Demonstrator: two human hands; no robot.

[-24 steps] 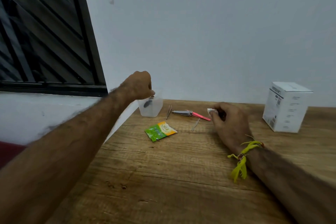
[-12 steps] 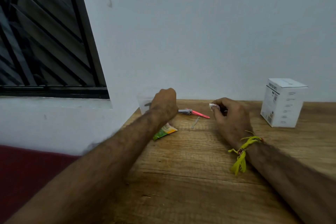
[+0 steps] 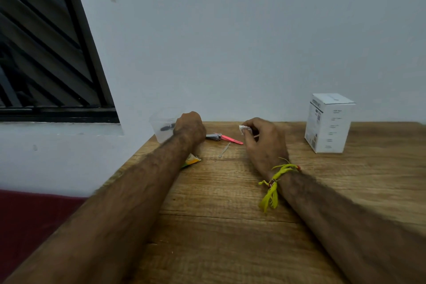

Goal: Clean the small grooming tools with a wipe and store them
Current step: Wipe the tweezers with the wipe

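My left hand [image 3: 190, 128] rests on the wooden table [image 3: 230, 214] next to a clear plastic container [image 3: 159, 135] that holds a small dark tool [image 3: 167, 127]. Its fingers curl down out of sight, over the spot where tweezers lay. Just to its right lie a silver nail clipper [image 3: 213, 136], a pink file [image 3: 231, 139] and a thin metal pick [image 3: 224, 152]. My right hand [image 3: 262, 143] pinches a small white wipe [image 3: 243, 129] above the table, to the right of the pink file.
A green and yellow sachet [image 3: 192, 161] peeks out from under my left forearm. A white carton [image 3: 329, 124] stands at the back right. The table's left edge runs beside a white wall ledge and a dark window grille [image 3: 46, 53].
My left hand has come down from above the container and moved right onto the table by the clipper. The right hand with the wipe has stayed in place.
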